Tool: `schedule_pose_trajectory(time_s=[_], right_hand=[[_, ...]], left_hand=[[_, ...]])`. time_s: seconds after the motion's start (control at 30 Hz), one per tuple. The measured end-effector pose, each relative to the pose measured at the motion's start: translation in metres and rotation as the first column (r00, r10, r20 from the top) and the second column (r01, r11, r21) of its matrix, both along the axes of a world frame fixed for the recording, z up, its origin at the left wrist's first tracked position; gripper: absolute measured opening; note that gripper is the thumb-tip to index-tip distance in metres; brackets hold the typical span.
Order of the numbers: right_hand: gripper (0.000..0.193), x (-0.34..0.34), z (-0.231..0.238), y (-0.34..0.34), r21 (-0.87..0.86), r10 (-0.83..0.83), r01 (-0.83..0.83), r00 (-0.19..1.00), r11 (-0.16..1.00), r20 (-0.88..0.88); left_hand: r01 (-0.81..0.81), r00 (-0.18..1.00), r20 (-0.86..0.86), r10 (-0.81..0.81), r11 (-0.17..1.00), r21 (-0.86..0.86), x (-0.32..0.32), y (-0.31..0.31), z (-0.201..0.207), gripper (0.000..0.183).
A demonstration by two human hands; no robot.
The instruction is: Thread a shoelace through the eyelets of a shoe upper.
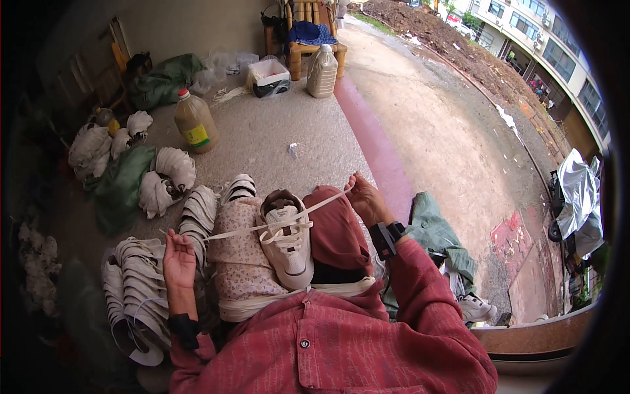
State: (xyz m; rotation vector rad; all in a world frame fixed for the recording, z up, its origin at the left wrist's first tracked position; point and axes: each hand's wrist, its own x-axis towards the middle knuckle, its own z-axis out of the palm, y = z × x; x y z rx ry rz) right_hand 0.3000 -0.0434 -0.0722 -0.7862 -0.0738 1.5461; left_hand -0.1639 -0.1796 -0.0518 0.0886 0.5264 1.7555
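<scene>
A white and beige sneaker (291,261) rests between my knees, its toe toward me and its dark opening away. A pale flat shoelace (237,232) runs from its upper eyelets out to both sides, drawn nearly straight. At the left, my left hand (179,261) is closed, pinching one lace end between thumb and fingertips. Farther up on the right, my right hand (367,201) pinches the other end. Flowered cloth (241,246) covers my left knee and dark red cloth (336,230) my right. Laces cross loosely over the tongue.
Nested stacks of white shoe uppers (146,279) crowd my left side. Beyond stand a capped jug (195,125), a second jug (322,73), a white box (269,73) and a bamboo chair (307,49). A green sack (436,230) with shoes lies at my right.
</scene>
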Motion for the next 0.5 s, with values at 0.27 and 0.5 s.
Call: schedule_pose_trajectory(time_s=[0.27,0.5], right_hand=[[0.009,0.007,-0.024,-0.013,0.058,0.115,-0.116,0.993,0.992,0.018],[0.01,0.004,-0.028,-0.027,0.027,0.138,-0.138,0.99,0.99,-0.001]], left_hand=[[0.188,0.926,-0.291,-0.238,0.964,-0.19,0.021,0.01,0.02,0.025],[0.06,0.617,-0.75,-0.238,0.965,-0.256,0.046,0.014,0.035,0.023]])
